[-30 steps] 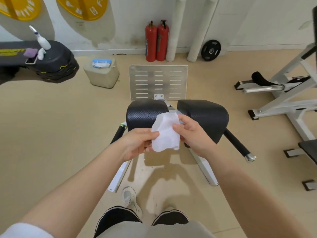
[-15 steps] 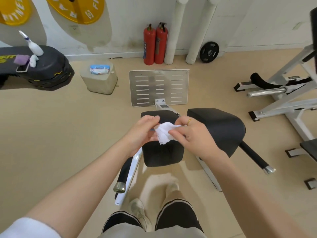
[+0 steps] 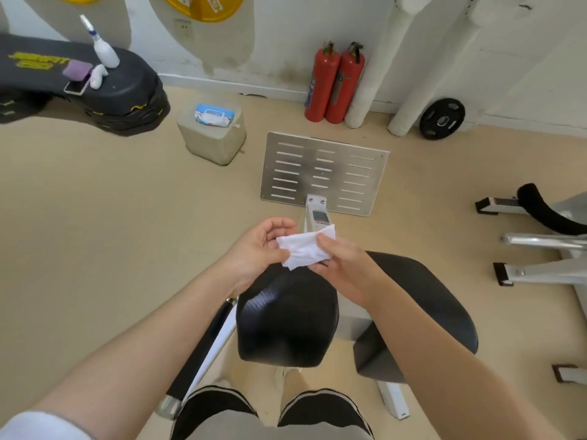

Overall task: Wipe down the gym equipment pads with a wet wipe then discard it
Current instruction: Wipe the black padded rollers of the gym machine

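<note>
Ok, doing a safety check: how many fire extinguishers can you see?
2. Both stand side by side against the far wall, between the slotted metal plate and the white padded posts: the left fire extinguisher and the right fire extinguisher. More could sit outside the view.

A beige floor (image 3: pixel 95 217) meets a scuffed white wall (image 3: pixel 286 27). Two red extinguishers (image 3: pixel 333 84) stand against it beside two white padded posts (image 3: pixel 374 74), with a black weight plate (image 3: pixel 442 119) leaning nearby. A slotted metal plate (image 3: pixel 324 173) lies on the floor; a white frame (image 3: pixel 546 255) stands at right.
</note>
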`<state>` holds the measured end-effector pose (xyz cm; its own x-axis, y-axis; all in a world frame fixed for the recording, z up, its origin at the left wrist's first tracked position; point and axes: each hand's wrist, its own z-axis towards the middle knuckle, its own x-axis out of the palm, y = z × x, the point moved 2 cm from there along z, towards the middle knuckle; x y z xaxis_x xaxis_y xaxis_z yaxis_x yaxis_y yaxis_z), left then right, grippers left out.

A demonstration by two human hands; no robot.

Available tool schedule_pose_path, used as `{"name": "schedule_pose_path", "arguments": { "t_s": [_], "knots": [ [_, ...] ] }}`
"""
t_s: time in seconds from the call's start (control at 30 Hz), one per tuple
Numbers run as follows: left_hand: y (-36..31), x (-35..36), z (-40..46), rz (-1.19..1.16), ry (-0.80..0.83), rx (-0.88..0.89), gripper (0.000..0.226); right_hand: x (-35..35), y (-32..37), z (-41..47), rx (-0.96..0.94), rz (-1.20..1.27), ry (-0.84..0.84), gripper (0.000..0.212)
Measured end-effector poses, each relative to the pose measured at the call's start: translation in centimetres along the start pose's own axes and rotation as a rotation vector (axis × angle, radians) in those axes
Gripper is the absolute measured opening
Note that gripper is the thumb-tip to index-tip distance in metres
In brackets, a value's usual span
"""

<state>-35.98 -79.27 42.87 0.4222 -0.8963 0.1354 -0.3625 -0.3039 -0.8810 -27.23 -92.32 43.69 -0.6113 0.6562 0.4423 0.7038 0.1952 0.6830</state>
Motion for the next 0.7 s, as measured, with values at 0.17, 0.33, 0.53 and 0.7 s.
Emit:
{"name": "schedule_pose_path", "arguments": {
  "t_s": [0.17,0.33,0.53,0.7],
  "knots": [
    [2.3,-2.3,3.7,0.227,-0.211,-0.147,0.053,-3.5,0.9,5.9,0.03,-0.183,-0.217,0.011],
    [6.9,-5.1,4.7,0.382,-0.278,-0.523,0.049,-5.7,0.5,11.6,-0.042,-1.204,-0.498,0.03],
    [10.2,-6.1,6.0,0.334,-0.162,-0.56,0.055,-3.3,-3.3,17.3,0.032,-1.642,-0.159,0.036],
    [11.5,-6.6,8.1,0.238,-0.087,-0.513,0.02,-3.4,-5.1,20.6,0.133,-1.595,-0.073,0.031]
  ]
}}
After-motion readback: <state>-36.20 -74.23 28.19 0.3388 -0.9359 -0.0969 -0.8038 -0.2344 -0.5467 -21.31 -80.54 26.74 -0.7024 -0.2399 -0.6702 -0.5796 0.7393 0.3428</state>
